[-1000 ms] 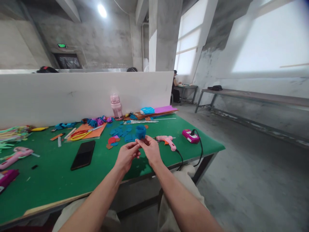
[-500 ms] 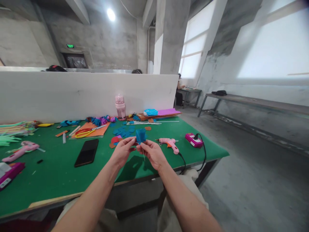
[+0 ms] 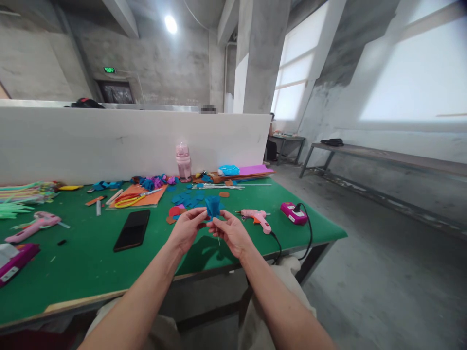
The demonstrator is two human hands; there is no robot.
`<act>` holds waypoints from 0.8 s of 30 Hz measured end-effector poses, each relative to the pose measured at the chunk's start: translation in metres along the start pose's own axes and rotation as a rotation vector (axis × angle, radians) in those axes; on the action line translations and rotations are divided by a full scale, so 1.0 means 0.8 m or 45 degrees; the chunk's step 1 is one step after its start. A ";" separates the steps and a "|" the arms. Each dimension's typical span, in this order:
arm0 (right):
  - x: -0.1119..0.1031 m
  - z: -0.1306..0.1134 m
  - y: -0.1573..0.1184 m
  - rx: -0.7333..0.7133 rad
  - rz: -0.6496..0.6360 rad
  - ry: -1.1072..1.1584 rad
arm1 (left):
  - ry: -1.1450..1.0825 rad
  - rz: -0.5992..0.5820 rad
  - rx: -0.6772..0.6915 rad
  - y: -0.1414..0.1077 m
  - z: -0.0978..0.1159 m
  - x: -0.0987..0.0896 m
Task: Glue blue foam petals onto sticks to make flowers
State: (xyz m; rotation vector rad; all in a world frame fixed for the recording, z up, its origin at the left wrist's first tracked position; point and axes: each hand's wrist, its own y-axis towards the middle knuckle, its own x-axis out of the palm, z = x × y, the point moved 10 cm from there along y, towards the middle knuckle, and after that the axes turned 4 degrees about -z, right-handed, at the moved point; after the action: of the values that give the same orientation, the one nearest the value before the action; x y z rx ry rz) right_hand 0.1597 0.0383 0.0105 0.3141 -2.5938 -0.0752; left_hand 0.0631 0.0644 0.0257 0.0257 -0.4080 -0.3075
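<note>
A blue paper-like flower (image 3: 212, 206) on a thin wire stem (image 3: 218, 236) is held above the green table (image 3: 91, 262). My left hand (image 3: 188, 227) pinches the flower's left side near its base. The fingers of my right hand (image 3: 231, 233) are closed at the bottom of the blue piece, where the stem comes out. Just beyond both hands lie loose blue pieces (image 3: 188, 198) and a red piece (image 3: 174, 211). To the right of my right hand rests a pink glue gun (image 3: 258, 218).
On the left are a black phone (image 3: 132, 230), scissors (image 3: 129, 199), another pink glue gun (image 3: 34, 226) and a magenta box (image 3: 18, 262). A pink bottle (image 3: 183, 162) stands by the white partition (image 3: 91, 146). A second magenta box (image 3: 294, 213) with a cable sits right.
The blue flower has turned slightly, and its top looks narrower and more folded. Both hands keep nearly the same place and hold.
</note>
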 end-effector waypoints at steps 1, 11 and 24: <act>0.000 0.000 0.000 0.006 -0.005 -0.007 | 0.002 -0.011 -0.006 0.000 -0.001 0.002; -0.003 0.004 0.000 0.074 -0.075 -0.028 | -0.030 -0.181 -0.072 -0.002 -0.007 0.016; -0.016 0.007 -0.001 0.157 -0.072 -0.109 | 0.092 -0.205 -0.042 -0.003 -0.011 0.026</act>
State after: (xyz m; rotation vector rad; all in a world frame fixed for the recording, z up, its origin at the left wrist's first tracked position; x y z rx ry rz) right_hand 0.1673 0.0406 -0.0007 0.4382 -2.6804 0.0526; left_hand 0.0841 0.0552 0.0254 0.0377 -0.3296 -0.4706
